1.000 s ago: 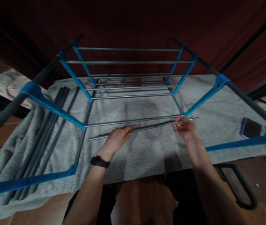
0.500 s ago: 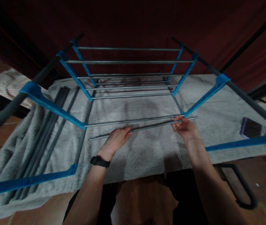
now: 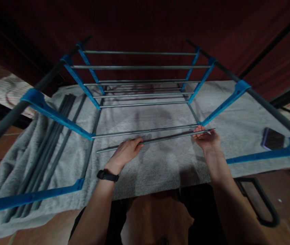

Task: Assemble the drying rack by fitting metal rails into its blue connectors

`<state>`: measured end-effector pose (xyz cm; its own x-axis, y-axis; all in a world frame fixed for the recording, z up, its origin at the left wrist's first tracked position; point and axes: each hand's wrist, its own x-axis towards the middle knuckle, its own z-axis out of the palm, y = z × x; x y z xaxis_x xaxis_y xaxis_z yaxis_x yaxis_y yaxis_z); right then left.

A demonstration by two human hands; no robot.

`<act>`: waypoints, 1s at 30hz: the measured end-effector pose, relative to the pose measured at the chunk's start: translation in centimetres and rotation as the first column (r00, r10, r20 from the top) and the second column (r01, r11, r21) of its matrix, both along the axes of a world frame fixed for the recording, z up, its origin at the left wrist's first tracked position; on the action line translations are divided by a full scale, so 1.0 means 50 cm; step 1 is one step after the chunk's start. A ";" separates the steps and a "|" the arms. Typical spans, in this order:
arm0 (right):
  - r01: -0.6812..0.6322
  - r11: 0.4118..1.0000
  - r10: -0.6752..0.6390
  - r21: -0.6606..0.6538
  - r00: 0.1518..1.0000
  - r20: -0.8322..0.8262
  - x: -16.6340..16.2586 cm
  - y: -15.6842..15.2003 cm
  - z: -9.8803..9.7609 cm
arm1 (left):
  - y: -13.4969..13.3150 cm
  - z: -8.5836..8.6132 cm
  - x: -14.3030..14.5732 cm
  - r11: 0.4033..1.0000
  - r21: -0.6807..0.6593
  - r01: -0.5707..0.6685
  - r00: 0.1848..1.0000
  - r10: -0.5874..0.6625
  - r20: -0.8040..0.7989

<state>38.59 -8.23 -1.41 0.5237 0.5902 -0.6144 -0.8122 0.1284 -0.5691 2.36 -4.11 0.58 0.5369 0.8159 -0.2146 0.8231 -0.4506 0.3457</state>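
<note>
A thin grey metal rod (image 3: 169, 137) lies crosswise before me, slightly tilted, its right end a little farther away. My left hand (image 3: 126, 151), wearing a dark wristband, is closed over it left of the middle. Near the right end, my right hand (image 3: 207, 139) has its palm turned up and its fingers curled about the rod. Just beyond is a rack with blue plastic side brackets (image 3: 217, 108) and grey tubes. One fixed crossbar (image 3: 145, 131) spans its lower part, close to the held rod. Several more crossbars (image 3: 139, 67) sit farther back.
Several loose grey tubes (image 3: 44, 154) lie at the left on a grey towel (image 3: 155, 170). A phone (image 3: 274, 139) rests on the towel at the right. Dark red fabric (image 3: 139, 23) stands behind the rack. A black metal loop (image 3: 261, 200) is at the lower right.
My right hand has slid rightward along the rod, closer to its right end. My left hand keeps its hold with hardly any movement.
</note>
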 end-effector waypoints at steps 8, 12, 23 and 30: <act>0.012 1.000 -0.012 -0.001 1.000 0.006 0.005 -0.002 -0.005 | -0.001 -0.005 0.000 1.000 0.001 0.024 1.000 -0.024 0.021; 0.016 1.000 -0.016 -0.015 1.000 0.010 0.002 0.000 -0.006 | -0.002 -0.007 0.004 0.999 0.021 0.029 0.999 -0.029 -0.014; -0.089 0.996 0.089 -0.027 0.996 0.010 -0.052 0.014 -0.014 | -0.008 -0.016 0.012 0.997 0.058 0.055 0.998 -0.055 0.005; -0.045 0.999 0.045 -0.019 0.999 0.014 -0.030 0.010 -0.011 | -0.006 -0.025 0.011 0.995 0.062 0.075 0.997 -0.076 0.020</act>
<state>37.06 -7.75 -1.96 0.5057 0.6014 -0.6185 -0.8088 0.0811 -0.5825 2.93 -4.40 -0.69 0.6017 0.7840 -0.1525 0.7781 -0.5323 0.3335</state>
